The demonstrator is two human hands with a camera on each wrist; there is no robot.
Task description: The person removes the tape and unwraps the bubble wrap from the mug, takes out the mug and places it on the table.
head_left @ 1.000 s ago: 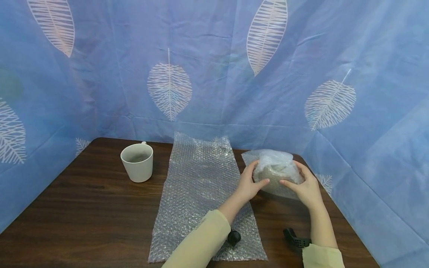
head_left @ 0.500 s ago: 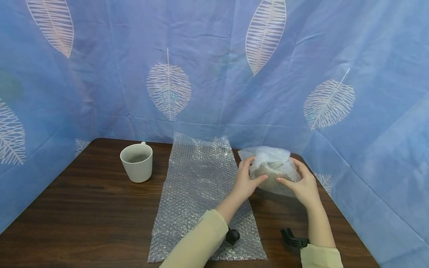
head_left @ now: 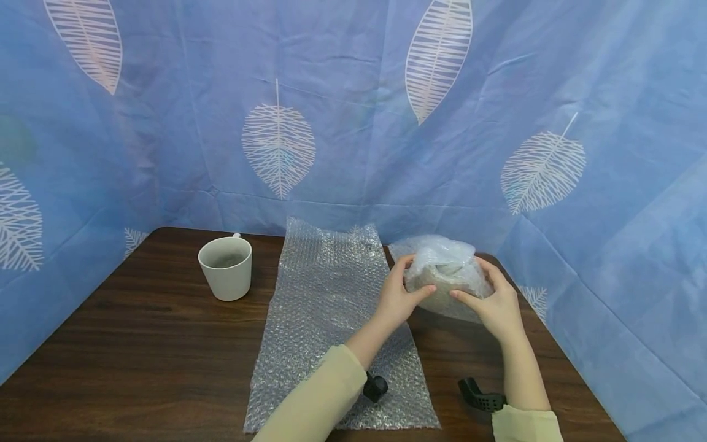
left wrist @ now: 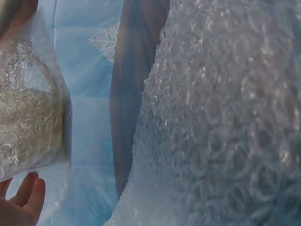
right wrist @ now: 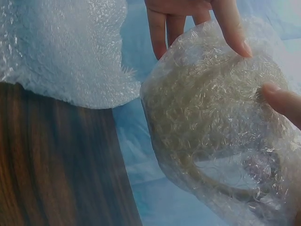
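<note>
Hands at table's 2 o'clock: left hand (head_left: 396,299) and right hand (head_left: 493,305) grasp, fingers curled, a rounded bundle (head_left: 444,276) of crinkled clear bubble wrap, lifted off the dark wood-grain table (head_left: 138,344). A flat bubble sheet (head_left: 326,307) lies centrally; a smooth white mug (head_left: 226,267) stands at 10 o'clock. No writing legible.

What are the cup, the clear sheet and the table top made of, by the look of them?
Cup: probably glazed ceramic, off-white with a soft sheen and thick wall.
Clear sheet: plastic bubble wrap, see-through, covered in small air pockets that glint.
Table: dark wood or wood-look laminate, smooth with streaky grain; which one is unclear.
</note>
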